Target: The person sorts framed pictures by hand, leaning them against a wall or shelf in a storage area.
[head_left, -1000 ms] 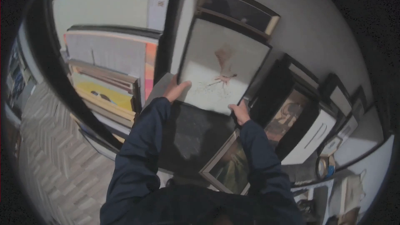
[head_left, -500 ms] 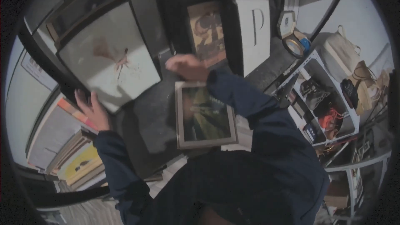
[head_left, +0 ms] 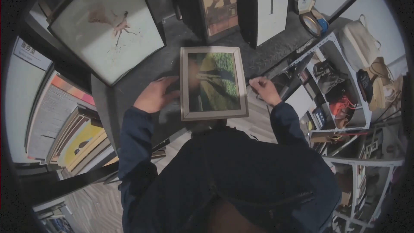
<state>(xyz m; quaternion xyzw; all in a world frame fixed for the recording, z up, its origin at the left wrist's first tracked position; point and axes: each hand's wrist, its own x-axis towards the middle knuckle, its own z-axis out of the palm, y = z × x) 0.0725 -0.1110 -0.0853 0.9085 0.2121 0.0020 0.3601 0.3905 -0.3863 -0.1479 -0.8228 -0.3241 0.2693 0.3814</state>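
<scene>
A framed picture [head_left: 214, 82] with a pale frame and a green, leafy image lies in front of me at the near edge of the dark table. At its left side is my left hand [head_left: 156, 96], thumb and fingers apart, tips right by the frame's edge. Just off the right side, my right hand [head_left: 265, 90] has its fingers curled together, with nothing showing in them. Behind to the left stands a larger black-framed print [head_left: 108, 30] of a pinkish figure on white.
On the dark table [head_left: 172, 34] a yellow-brown picture [head_left: 219, 6] and a white panel with the letter P [head_left: 271, 11] stand upright. Books and boards [head_left: 73, 133] stack up at left. A white shelf [head_left: 340, 90] with bags is at right.
Both hands have moved: the left came right, off the large print, to the small picture; the right came down from above it to its right side. My view has shifted.
</scene>
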